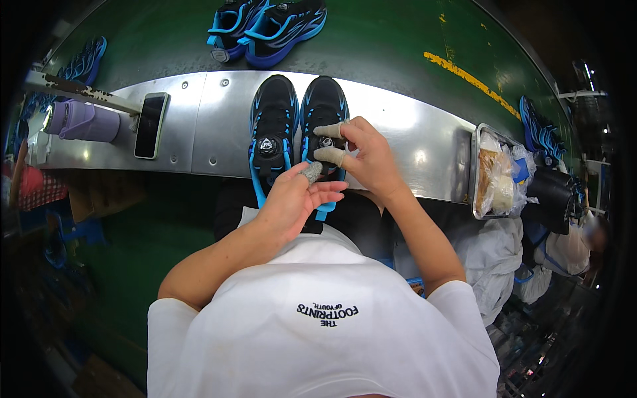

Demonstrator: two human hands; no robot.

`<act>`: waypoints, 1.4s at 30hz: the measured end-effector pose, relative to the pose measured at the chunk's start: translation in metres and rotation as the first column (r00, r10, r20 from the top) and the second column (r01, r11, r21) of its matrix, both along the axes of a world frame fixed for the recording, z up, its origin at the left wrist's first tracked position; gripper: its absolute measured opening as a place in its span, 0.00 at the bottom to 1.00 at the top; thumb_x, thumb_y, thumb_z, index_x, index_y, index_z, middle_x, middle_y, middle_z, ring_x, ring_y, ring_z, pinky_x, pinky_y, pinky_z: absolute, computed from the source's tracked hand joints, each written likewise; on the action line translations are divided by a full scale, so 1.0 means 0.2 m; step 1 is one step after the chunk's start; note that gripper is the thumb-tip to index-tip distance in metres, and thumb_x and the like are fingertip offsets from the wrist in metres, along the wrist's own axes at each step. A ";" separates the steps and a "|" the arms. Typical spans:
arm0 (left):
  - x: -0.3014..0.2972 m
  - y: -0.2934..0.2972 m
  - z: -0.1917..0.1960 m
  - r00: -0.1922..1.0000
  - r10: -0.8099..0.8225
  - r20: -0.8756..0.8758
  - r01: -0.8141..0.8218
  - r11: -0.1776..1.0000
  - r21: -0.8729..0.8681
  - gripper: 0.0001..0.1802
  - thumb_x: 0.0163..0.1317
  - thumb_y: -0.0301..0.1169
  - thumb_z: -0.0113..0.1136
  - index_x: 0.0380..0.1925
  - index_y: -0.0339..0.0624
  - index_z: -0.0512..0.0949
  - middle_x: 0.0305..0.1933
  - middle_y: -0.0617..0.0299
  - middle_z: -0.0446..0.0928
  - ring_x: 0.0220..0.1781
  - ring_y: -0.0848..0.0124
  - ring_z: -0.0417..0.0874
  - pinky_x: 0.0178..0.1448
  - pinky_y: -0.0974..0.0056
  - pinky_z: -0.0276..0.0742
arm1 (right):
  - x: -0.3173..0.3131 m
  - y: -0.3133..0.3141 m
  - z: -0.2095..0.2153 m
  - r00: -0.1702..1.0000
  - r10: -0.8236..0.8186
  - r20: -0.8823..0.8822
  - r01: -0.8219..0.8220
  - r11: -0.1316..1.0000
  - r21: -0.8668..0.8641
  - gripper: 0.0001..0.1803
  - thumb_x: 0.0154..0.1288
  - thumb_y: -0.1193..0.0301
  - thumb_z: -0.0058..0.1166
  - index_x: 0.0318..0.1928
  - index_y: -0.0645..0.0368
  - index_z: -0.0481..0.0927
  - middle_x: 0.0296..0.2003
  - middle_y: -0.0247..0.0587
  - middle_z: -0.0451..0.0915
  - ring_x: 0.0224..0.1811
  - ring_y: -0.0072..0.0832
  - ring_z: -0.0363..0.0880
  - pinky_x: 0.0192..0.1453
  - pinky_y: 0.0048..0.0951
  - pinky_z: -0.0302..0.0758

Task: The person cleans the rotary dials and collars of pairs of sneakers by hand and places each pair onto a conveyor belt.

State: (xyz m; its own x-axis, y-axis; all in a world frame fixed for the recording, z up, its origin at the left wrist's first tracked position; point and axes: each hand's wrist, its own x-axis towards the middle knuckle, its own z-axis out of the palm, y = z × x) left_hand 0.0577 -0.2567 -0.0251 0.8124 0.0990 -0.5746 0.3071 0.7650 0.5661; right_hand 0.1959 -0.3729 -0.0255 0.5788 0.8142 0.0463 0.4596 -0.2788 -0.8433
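Evidently the right shoe (324, 99) sits on the near edge of the worktop (405, 132), toe far, keeping its dial (326, 142) reachable: my right hand (373, 158), half closed, brackets it, grip unclear; my left hand (286, 199), loosely open, seemingly steadies the shoe.

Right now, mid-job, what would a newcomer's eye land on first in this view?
Likely the pair of black-and-blue shoes at the middle of the metal ledge, the right hand at the dial of the right shoe, the left hand near its heel. Next, the purple bottle and phone on the ledge's left part, then the metal tray at its right end.
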 end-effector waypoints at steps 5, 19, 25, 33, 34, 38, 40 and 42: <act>0.00 0.13 0.20 0.863 -0.503 -0.052 0.502 0.839 0.210 0.19 0.74 0.32 0.47 0.57 0.28 0.73 0.51 0.47 0.79 0.44 0.60 0.85 0.45 0.62 0.85 | 0.14 -0.12 -0.06 0.987 -0.114 -0.113 0.126 0.986 0.107 0.18 0.60 0.71 0.65 0.52 0.52 0.85 0.40 0.29 0.77 0.35 0.15 0.71 0.44 0.18 0.70; 0.48 0.22 0.16 0.502 -0.560 -0.658 0.324 -0.584 0.744 0.19 0.49 0.42 0.62 0.40 0.46 0.84 0.33 0.53 0.84 0.38 0.56 0.86 0.43 0.55 0.82 | -0.02 -0.07 -0.24 1.000 0.006 0.021 -0.007 0.998 0.055 0.46 0.46 0.58 0.75 0.67 0.54 0.70 0.71 0.47 0.58 0.74 0.45 0.54 0.76 0.44 0.56; 0.45 0.22 0.15 0.503 -0.657 -0.562 0.166 -0.565 0.808 0.23 0.44 0.36 0.69 0.41 0.39 0.77 0.41 0.52 0.80 0.41 0.51 0.83 0.44 0.53 0.79 | -0.01 -0.06 -0.32 0.998 -0.059 0.038 0.054 0.991 0.121 0.44 0.45 0.62 0.72 0.66 0.52 0.71 0.70 0.49 0.61 0.68 0.50 0.59 0.73 0.46 0.61; 0.08 0.26 0.18 0.829 -0.533 -0.168 0.190 -0.014 0.982 0.07 0.62 0.26 0.63 0.37 0.35 0.77 0.30 0.58 0.73 0.29 0.72 0.77 0.33 0.64 0.72 | 0.05 -0.09 -0.08 0.988 0.134 -0.079 -0.120 0.980 0.158 0.32 0.52 0.69 0.68 0.61 0.48 0.79 0.59 0.44 0.69 0.64 0.38 0.68 0.69 0.37 0.66; 0.03 0.23 0.17 0.816 -0.554 -0.166 0.243 0.068 0.968 0.08 0.64 0.27 0.62 0.40 0.35 0.78 0.30 0.61 0.76 0.29 0.76 0.78 0.32 0.68 0.74 | 0.06 -0.08 -0.06 0.980 0.188 -0.065 -0.178 0.975 0.131 0.30 0.53 0.71 0.67 0.60 0.49 0.81 0.56 0.42 0.71 0.61 0.36 0.70 0.67 0.35 0.67; -0.08 0.09 0.16 0.814 -0.545 -0.202 0.534 0.563 0.631 0.11 0.67 0.24 0.55 0.47 0.34 0.77 0.35 0.62 0.79 0.30 0.77 0.80 0.32 0.74 0.77 | 0.02 -0.05 0.01 0.998 0.061 -0.006 -0.061 0.998 -0.003 0.25 0.53 0.73 0.66 0.55 0.49 0.84 0.39 0.34 0.74 0.42 0.27 0.72 0.49 0.26 0.72; -0.10 0.08 0.13 0.855 -0.497 -0.147 0.478 0.647 0.594 0.15 0.67 0.25 0.52 0.53 0.31 0.74 0.39 0.57 0.80 0.30 0.76 0.80 0.30 0.73 0.76 | 0.01 -0.05 0.02 0.999 0.043 -0.009 -0.043 0.999 -0.012 0.25 0.53 0.73 0.66 0.54 0.49 0.84 0.36 0.33 0.74 0.40 0.25 0.71 0.46 0.25 0.71; -0.09 0.09 0.13 0.877 -0.440 -0.193 0.479 0.773 0.415 0.19 0.68 0.25 0.48 0.58 0.27 0.69 0.50 0.49 0.79 0.30 0.73 0.81 0.29 0.71 0.75 | -0.01 -0.05 0.03 1.000 0.026 -0.014 -0.026 0.999 -0.021 0.25 0.53 0.74 0.66 0.54 0.49 0.84 0.34 0.32 0.73 0.37 0.24 0.70 0.44 0.24 0.71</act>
